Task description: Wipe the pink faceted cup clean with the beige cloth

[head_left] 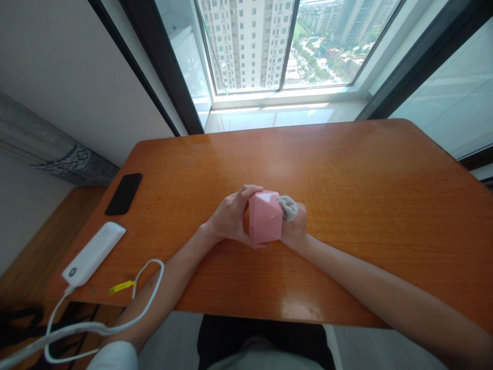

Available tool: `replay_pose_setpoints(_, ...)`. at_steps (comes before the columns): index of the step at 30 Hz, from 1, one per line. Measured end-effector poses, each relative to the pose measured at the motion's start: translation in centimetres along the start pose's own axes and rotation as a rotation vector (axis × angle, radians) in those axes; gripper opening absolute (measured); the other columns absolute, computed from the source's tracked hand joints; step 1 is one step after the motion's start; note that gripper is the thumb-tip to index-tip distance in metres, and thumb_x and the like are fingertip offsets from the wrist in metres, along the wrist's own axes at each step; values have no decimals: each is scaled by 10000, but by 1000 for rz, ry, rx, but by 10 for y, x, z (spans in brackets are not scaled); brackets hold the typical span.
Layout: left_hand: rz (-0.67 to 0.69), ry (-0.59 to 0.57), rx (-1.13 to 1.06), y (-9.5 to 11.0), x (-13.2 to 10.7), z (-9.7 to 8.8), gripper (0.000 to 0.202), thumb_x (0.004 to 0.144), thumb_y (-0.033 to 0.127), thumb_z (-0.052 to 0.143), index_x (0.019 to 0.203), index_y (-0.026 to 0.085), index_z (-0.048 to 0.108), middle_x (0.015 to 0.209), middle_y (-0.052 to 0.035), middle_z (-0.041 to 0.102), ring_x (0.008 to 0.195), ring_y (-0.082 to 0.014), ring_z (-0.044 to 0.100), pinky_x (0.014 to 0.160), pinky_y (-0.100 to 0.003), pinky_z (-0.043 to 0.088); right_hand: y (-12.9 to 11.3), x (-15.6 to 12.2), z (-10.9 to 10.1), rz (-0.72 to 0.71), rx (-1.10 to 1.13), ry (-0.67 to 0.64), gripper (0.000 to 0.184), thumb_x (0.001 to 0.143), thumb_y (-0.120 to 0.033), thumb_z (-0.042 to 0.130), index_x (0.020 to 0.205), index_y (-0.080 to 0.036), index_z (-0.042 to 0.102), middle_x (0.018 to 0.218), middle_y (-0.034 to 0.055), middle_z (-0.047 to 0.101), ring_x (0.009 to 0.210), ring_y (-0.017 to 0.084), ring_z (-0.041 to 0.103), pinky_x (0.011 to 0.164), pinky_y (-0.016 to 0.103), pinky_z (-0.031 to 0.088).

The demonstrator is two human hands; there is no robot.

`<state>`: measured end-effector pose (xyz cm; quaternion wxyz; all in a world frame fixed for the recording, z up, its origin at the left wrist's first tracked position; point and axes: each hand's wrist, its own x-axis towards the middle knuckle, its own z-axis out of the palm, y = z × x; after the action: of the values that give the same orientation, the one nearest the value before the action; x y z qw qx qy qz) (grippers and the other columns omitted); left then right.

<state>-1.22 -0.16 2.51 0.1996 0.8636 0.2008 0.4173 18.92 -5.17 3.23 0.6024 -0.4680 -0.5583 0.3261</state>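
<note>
A pink faceted object (265, 218), perhaps a cup or small pot, is held up over the middle of the table. My left hand (234, 213) wraps it from the left, thumb and fingers curled around its side. On its right side is my right hand (296, 226), closed around a crumpled light grey cloth (288, 208). The cloth bulges out above the fist, close against the pink object. Most of the right fingers are hidden behind the object, so their exact contact with it cannot be made out.
The brown wooden table (346, 169) stands below a window (285, 46). On its left side lie a black phone (124, 193) and a white power bank (94, 253). A white cable (148, 303) with a yellow tag (122, 287) passes over my left forearm. A curtain (65, 149) hangs at left.
</note>
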Motion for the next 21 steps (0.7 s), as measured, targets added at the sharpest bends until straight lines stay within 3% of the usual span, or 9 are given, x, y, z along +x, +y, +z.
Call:
replay_pose_setpoints(9,-68,-20,-31,2,-1,1,1287,528,689,1043,1574,254,433,1362,-149,700,1082,-333,802,941,-455,679,5,-3,-1,-2,-55,-1,469,819,-451,762,536,-249,447,519,-49,440,504,112,376,482,259,366)
replay_pose_setpoints(21,-118,-41,-54,4,-1,1,1257,541,680,1029,1567,260,434,1368,-145,718,1037,-324,819,917,-444,676,3,-2,-4,-86,-125,-19,447,856,-418,709,548,-252,431,513,-48,415,498,113,370,496,271,367)
